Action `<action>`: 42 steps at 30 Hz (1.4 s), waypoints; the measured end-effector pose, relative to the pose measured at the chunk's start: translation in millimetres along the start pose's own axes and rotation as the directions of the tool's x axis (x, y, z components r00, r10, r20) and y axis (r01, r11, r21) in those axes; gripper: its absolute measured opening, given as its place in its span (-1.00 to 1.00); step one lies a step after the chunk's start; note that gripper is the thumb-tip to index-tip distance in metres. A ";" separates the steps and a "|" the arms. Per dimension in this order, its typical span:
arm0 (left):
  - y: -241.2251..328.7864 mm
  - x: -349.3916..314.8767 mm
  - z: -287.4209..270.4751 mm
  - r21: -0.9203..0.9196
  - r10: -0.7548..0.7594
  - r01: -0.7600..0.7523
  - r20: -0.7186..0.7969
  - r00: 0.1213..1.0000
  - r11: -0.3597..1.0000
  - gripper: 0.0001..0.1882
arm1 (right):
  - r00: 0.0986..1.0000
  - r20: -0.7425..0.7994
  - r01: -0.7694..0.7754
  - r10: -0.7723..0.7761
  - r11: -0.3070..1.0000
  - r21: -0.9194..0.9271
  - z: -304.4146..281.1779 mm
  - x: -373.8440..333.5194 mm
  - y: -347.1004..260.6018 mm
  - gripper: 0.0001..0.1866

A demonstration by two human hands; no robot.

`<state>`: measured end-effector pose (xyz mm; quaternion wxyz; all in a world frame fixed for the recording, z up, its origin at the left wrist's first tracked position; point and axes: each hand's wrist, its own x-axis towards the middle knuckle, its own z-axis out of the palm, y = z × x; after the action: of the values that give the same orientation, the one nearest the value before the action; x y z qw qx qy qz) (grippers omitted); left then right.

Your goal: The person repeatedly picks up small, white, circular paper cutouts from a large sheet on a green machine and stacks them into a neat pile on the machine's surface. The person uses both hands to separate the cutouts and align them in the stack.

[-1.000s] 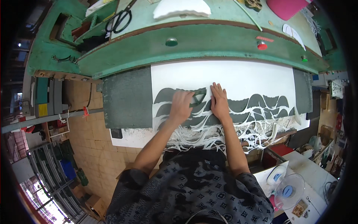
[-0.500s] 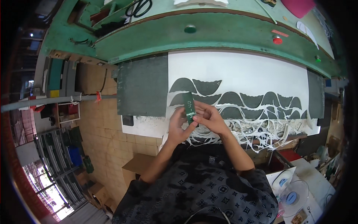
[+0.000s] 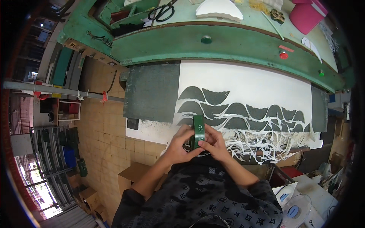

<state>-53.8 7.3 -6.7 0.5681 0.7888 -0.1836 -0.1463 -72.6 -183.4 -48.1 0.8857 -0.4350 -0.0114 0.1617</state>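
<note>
A green metal cutting die (image 3: 199, 128) with pale hand-marked figures on its side is held up in front of my chest. My left hand (image 3: 180, 146) is closed on its left side, fingers bent around it. From the right, my right hand (image 3: 215, 145) grips the lower part, its thumb pressed against the face. Beyond the die, a white sheet (image 3: 245, 84) lies on a dark grey board (image 3: 152, 91). Curved shapes have been cut out of the sheet's near part, leaving wavy strips with the board showing through. The die's far side is hidden.
Past the sheet runs a green machine beam (image 3: 243, 41) with a red button (image 3: 283, 55). On top are black scissors (image 3: 162, 14), a stack of white cut pieces (image 3: 219, 10) and a pink container (image 3: 307, 16). Tangled white scraps (image 3: 262, 146) hang at the near edge. A cardboard box (image 3: 131, 174) stands lower left.
Both hands have drawn the die nearer to my body and turned it, so its marked side faces differently. The view has tilted, showing more of the machine's top.
</note>
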 end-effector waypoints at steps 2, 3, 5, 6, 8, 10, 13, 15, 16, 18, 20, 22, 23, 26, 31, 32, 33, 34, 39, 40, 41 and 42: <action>18.7 -4.7 13.9 0.260 0.070 -0.062 -0.020 0.997 0.964 -0.45 | 0.987 -0.131 0.084 -0.089 0.995 -0.045 5.5 -1.0 14.8 -0.49; 21.1 -9.2 20.2 0.204 0.074 -0.066 -0.035 0.997 0.977 -0.45 | 0.971 -0.238 0.023 -0.031 0.999 -0.036 15.3 -1.3 10.3 -0.60; 1.4 -20.3 15.0 -0.137 -0.012 -0.004 -0.119 0.993 0.991 -0.42 | 0.969 -0.235 0.051 -0.073 0.994 -0.098 14.6 -6.6 7.5 -0.64; -6.8 -21.9 12.4 -0.308 -0.059 0.014 -0.138 0.989 0.951 -0.40 | 0.966 -0.239 0.069 -0.099 0.989 -0.132 11.9 -11.7 5.8 -0.66; -3.1 -18.0 5.5 -0.270 -0.064 -0.011 -0.270 0.961 0.963 -0.35 | 0.975 -0.171 0.090 -0.140 0.958 -0.271 11.2 -15.3 5.5 -0.74; 23.4 -3.5 -18.1 -0.055 0.055 -0.063 -0.139 0.989 0.997 -0.38 | 0.972 -0.048 0.176 -0.232 0.843 -0.509 28.5 -16.7 -3.3 -0.78; 26.3 -6.4 -37.6 -0.094 0.165 -0.154 0.121 0.979 0.984 -0.44 | 0.989 -0.013 0.126 -0.147 0.887 -0.445 54.8 -17.5 -4.5 -0.73; 28.8 -15.9 -42.5 -0.136 0.159 -0.141 0.135 0.978 0.981 -0.49 | 0.997 -0.059 0.026 -0.058 0.898 -0.440 65.0 -23.5 1.8 -0.66; 28.8 -21.2 -44.0 -0.151 0.146 -0.126 0.125 0.981 0.980 -0.51 | 0.993 -0.071 0.044 -0.090 0.874 -0.484 71.8 -25.9 1.2 -0.66; 28.9 -34.3 -47.8 -0.158 0.097 -0.086 0.064 0.993 0.984 -0.53 | 0.991 -0.043 0.084 -0.130 0.827 -0.556 87.3 -21.5 0.5 -0.65; 27.7 -41.7 -48.8 -0.219 0.093 -0.086 0.020 0.995 0.972 -0.51 | 0.986 -0.087 0.066 -0.144 0.807 -0.587 95.3 -25.9 10.1 -0.66; 24.8 -49.8 -55.3 -0.255 0.079 -0.076 0.004 0.997 0.964 -0.49 | 0.984 -0.110 0.039 -0.139 0.778 -0.628 101.6 -28.6 16.5 -0.66; 23.2 -52.4 -57.2 -0.260 0.052 -0.046 0.018 0.998 0.964 -0.46 | 0.984 -0.127 0.016 -0.123 0.779 -0.626 105.3 -30.0 18.5 -0.70; 12.2 -65.1 -66.3 -0.264 0.017 -0.009 0.028 0.999 0.965 -0.47 | 0.978 -0.198 -0.067 -0.063 0.808 -0.586 114.0 -35.1 29.1 -0.73; -10.5 -82.6 -71.6 -0.311 -0.016 -0.007 -0.074 0.997 0.950 -0.53 | 0.992 -0.109 -0.032 -0.068 0.690 -0.723 129.2 -22.1 35.0 -0.73; -12.0 -86.7 -71.6 -0.316 -0.042 0.011 -0.091 0.995 0.949 -0.55 | 0.983 -0.153 -0.050 -0.104 0.648 -0.760 139.8 -21.9 38.1 -0.71; -13.5 -90.1 -71.8 -0.306 -0.105 0.060 -0.133 0.986 0.950 -0.57 | 0.970 -0.194 -0.070 -0.143 0.604 -0.794 152.4 -22.2 42.0 -0.70; -16.9 -91.5 -75.0 -0.312 -0.117 0.075 -0.116 0.986 0.947 -0.57 | 0.970 -0.198 -0.073 -0.139 0.611 -0.788 153.2 -20.4 45.2 -0.67; -23.4 -98.2 -97.0 -0.275 -0.051 0.004 -0.164 0.985 0.961 -0.56 | 0.965 -0.251 -0.138 -0.074 0.672 -0.727 153.7 -17.3 54.0 -0.58; -21.0 -100.6 -102.4 -0.252 -0.032 -0.018 -0.193 0.981 0.968 -0.57 | 0.955 -0.288 -0.156 -0.064 0.721 -0.676 159.1 -17.5 50.6 -0.57; -26.1 -103.8 -108.4 -0.357 -0.014 -0.021 -0.096 0.995 0.934 -0.46 | 0.943 -0.327 -0.168 -0.057 0.769 -0.617 165.4 -15.5 48.0 -0.55; -28.3 -104.9 -111.5 -0.423 0.047 -0.092 -0.114 0.992 0.901 -0.41 | 0.950 -0.312 -0.155 -0.017 0.843 -0.516 165.4 -12.6 46.4 -0.53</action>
<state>-94.7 157.1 3.5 0.7405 0.6444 -0.1462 -0.1225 -124.0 -33.9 20.3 0.7140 -0.6838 0.0966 0.1152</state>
